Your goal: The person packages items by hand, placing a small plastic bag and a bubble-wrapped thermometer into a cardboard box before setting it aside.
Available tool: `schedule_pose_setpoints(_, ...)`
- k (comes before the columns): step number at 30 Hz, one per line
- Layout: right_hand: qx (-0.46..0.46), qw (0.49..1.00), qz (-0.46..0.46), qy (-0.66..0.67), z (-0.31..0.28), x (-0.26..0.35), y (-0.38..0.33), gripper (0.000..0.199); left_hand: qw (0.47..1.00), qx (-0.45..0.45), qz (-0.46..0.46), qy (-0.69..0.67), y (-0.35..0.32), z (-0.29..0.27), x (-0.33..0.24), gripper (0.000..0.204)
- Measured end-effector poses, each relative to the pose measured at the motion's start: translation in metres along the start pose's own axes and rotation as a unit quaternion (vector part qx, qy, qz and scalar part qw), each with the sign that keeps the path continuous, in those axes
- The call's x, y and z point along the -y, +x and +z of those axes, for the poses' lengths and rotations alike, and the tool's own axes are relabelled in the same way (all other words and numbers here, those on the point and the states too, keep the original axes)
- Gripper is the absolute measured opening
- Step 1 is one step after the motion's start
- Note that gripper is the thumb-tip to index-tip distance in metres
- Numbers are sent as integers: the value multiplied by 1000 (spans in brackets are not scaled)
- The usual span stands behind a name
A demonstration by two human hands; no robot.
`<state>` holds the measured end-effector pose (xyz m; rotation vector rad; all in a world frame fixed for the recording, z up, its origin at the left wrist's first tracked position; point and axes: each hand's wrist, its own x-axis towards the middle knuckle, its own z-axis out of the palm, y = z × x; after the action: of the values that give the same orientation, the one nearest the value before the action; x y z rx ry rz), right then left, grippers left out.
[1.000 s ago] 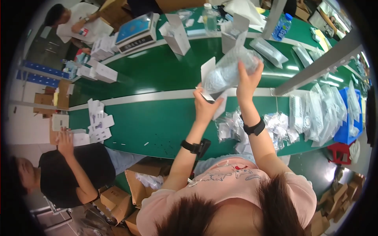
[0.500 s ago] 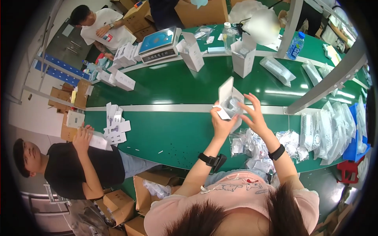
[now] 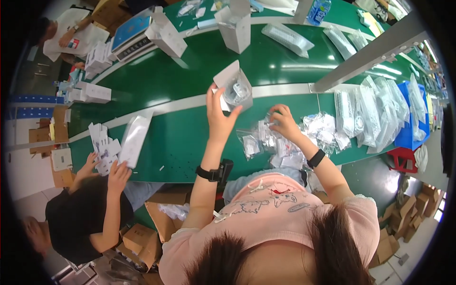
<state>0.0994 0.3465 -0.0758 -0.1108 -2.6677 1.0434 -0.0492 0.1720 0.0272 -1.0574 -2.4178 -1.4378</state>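
My left hand (image 3: 221, 116) grips an open white cardboard box (image 3: 244, 100) by its left side, its flap standing up. Inside the box lies a clear plastic bag (image 3: 236, 89) with something pale in it. My right hand (image 3: 286, 124) is over a heap of small clear plastic bags (image 3: 285, 147), fingers bent and apart, fingertips at the heap's far edge. No bag shows as lifted in it. What the small bags contain is too small to make out.
Long bubble-wrapped packs (image 3: 368, 114) lie at the right beside a blue bin (image 3: 403, 130). A grey metal post (image 3: 365, 59) rises there. Open white boxes (image 3: 237, 35) stand across the table. At the left, a co-worker's hand (image 3: 118, 176) holds a white box (image 3: 134, 140) near printed leaflets (image 3: 102, 145).
My right hand has left the box and come down to the small bags. The box stays in my left hand. The view has shifted right; the co-worker's white box now lies over the table.
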Motion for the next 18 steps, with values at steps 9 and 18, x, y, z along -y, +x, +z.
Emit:
schedule_pose_setpoints(9, -168, 904, 154, 361, -69, 65, 56, 21, 990, 79, -95, 65, 22, -12, -7, 17)
schedule_pose_setpoints(18, 72, 956, -284, 27, -65, 86, 134, 20, 986, 12, -167, 6, 37, -11, 11, 15)
